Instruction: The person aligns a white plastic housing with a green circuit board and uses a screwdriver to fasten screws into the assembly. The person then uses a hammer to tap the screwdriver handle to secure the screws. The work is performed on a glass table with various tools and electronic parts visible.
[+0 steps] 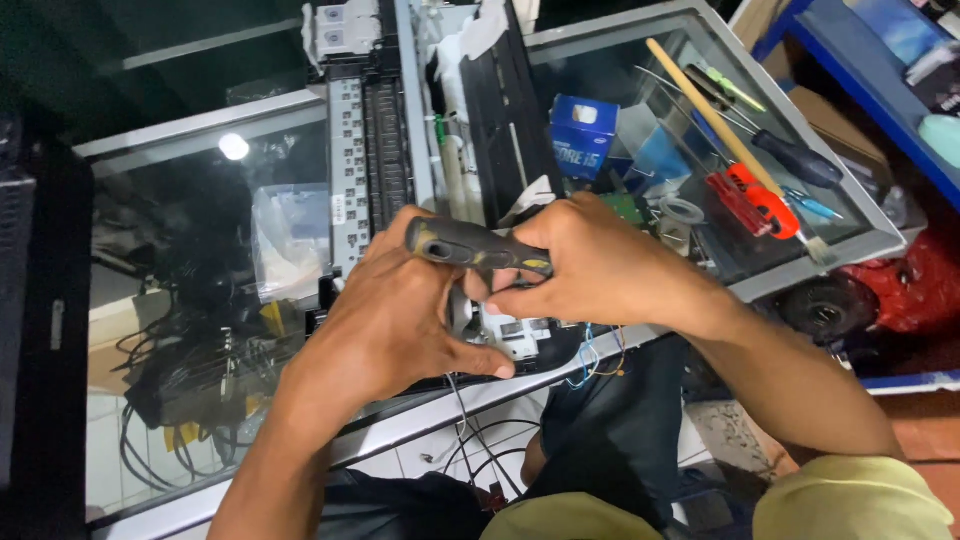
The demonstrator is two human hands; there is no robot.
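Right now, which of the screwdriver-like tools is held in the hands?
The dark grey tool with yellow marks, gripped by both the left hand and right hand; the black-handled screwdriver lies untouched on the glass counter.

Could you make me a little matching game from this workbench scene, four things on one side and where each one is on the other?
Things:
1. dark tool handle
2. blue box
3. paintbrush
4. bundle of black cables

Places:
A. under the glass top, at the left
B. lying slantwise on the glass, at the right
C. gripped between both hands
D. standing beside the opened machine

Pairs: 1-C, 2-D, 3-B, 4-A
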